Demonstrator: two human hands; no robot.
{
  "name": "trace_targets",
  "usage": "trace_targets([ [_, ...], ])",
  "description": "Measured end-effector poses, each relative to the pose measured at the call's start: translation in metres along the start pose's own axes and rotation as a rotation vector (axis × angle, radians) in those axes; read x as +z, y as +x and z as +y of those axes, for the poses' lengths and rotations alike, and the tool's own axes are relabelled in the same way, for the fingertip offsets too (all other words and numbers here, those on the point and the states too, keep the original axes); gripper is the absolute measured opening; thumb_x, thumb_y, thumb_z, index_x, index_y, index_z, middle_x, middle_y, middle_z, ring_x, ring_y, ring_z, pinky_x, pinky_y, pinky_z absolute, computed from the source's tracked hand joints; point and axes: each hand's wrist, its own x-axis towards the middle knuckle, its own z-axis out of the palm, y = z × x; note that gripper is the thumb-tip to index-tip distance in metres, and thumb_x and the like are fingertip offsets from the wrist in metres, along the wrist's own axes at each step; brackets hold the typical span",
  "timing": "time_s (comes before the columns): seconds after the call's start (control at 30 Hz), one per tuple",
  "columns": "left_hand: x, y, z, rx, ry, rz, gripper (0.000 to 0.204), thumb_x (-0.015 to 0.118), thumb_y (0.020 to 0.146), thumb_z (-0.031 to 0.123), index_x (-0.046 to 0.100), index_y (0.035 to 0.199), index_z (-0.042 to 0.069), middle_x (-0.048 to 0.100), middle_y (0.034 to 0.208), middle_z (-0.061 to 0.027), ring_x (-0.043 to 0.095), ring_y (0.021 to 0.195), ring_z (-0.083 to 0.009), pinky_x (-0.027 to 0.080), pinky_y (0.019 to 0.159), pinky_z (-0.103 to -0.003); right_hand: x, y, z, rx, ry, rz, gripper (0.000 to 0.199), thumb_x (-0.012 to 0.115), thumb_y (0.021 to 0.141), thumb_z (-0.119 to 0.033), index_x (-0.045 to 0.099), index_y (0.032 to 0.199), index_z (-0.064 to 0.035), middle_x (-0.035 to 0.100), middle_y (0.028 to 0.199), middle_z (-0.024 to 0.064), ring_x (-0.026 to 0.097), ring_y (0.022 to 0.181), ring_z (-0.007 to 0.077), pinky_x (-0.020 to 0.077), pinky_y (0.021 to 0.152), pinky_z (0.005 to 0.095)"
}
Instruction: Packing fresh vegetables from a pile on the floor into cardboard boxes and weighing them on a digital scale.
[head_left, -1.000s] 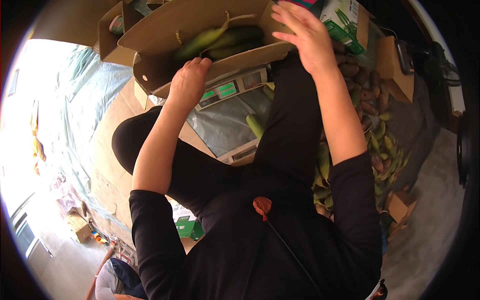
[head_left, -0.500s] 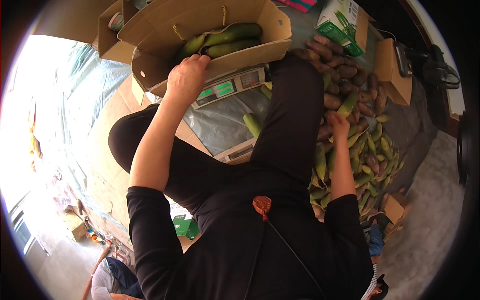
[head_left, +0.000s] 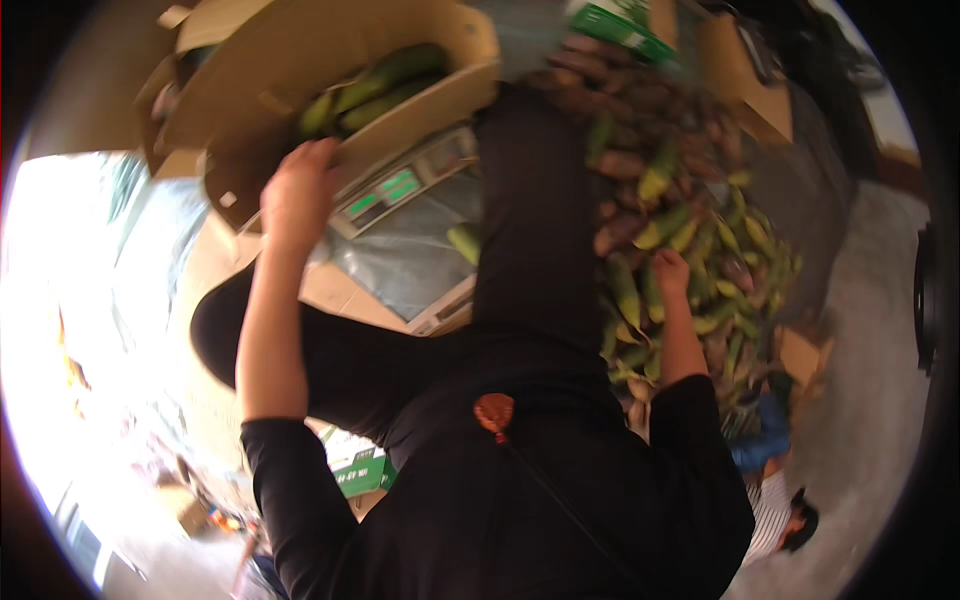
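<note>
My left hand [head_left: 300, 190] is at the near wall of an open cardboard box [head_left: 430, 105], its fingers bent over the rim. Inside the box lie several long green radishes [head_left: 385, 85]. Under the box stands a digital scale [head_left: 385, 195] with lit green displays. My right hand [head_left: 670, 268] is over a heap of smaller green radishes [head_left: 735, 265] beside my right thigh. Its fingers are curled; blur hides whether they hold anything.
Reddish-brown roots [head_left: 650, 100] are heaped beyond the green ones. A single green radish [head_left: 464, 240] lies between my legs. Cardboard boxes stand at upper right [head_left: 745, 75] and lower right [head_left: 803, 352]. Another person [head_left: 775, 515] is at lower right.
The whole view has shifted left and blurred. My right hand has drawn back toward me, away from a larger green radish. My left hand stays at the box's rim.
</note>
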Motion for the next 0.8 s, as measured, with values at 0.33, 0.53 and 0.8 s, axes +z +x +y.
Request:
trace_targets([
  [0.33,-0.005,-0.002,0.002,0.017,-0.042,-0.024,0.032,0.058,0.082,0.008,0.054,0.113,0.003,0.059,0.106,-0.0175,0.057,0.095,-0.0365,0.047,0.078,-0.042,-0.009,-0.030,0.024,0.192,-0.381,0.087,0.024,0.065,0.077,-0.022,0.067,0.093,-0.0041,0.066,0.088,0.0187,0.063,0.084,0.0340,0.0496,0.075,0.0425],
  [0.53,-0.004,-0.004,0.002,0.014,-0.040,-0.005,0.032,0.057,0.081,0.005,0.055,0.112,0.005,0.059,0.101,-0.0153,0.056,0.093,-0.0353,0.046,0.077,-0.042,0.017,-0.044,0.019,0.306,-0.560,-0.193,0.048,0.069,0.076,-0.025,0.055,0.117,-0.0041,0.064,0.101,0.0198,0.061,0.094,0.0348,0.0488,0.082,0.0429],
  [0.8,-0.005,-0.004,0.003,-0.046,-0.029,-0.013,0.034,0.060,0.079,0.011,0.056,0.113,0.009,0.059,0.103,-0.0123,0.056,0.097,-0.0319,0.047,0.081,-0.041,0.048,-0.047,0.048,0.347,-0.774,-0.336,0.084,0.075,0.066,-0.025,0.033,0.138,-0.0137,0.045,0.132,0.0148,0.044,0.121,0.0341,0.0404,0.099,0.0425],
])
